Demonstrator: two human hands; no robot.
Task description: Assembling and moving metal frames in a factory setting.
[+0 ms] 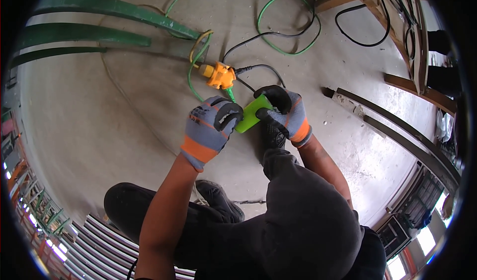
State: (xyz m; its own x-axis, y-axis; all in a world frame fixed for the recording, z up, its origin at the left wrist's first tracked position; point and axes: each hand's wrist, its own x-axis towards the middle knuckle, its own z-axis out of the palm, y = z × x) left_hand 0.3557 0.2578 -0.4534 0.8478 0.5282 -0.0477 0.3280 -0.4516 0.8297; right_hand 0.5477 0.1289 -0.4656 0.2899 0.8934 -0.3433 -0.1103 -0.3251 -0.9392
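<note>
Head view: Above a concrete floor [144, 146], two hands in grey-and-orange work gloves [198, 150] hold up a smooth lime-green piece [252, 113] at the centre of the frame. The right hand [290, 112] grips it, thumb across its face and the other fingers apparently wrapped behind, a hold that likely keeps it from twisting. The left hand [210, 122] meets its lower left end with fingers curled; whether they pinch or merely brace it, one cannot tell. Raised off the floor, the piece is presumably easier to see and turn. Just beyond, at upper centre, an orange outlet block [219, 76] lies where a yellow plug [206, 70], a black plug [243, 70] and a green plug [230, 94] meet it. At upper left, a yellow cord [193, 55] loops beside a green beam [124, 13], perhaps gathering slack.
</note>
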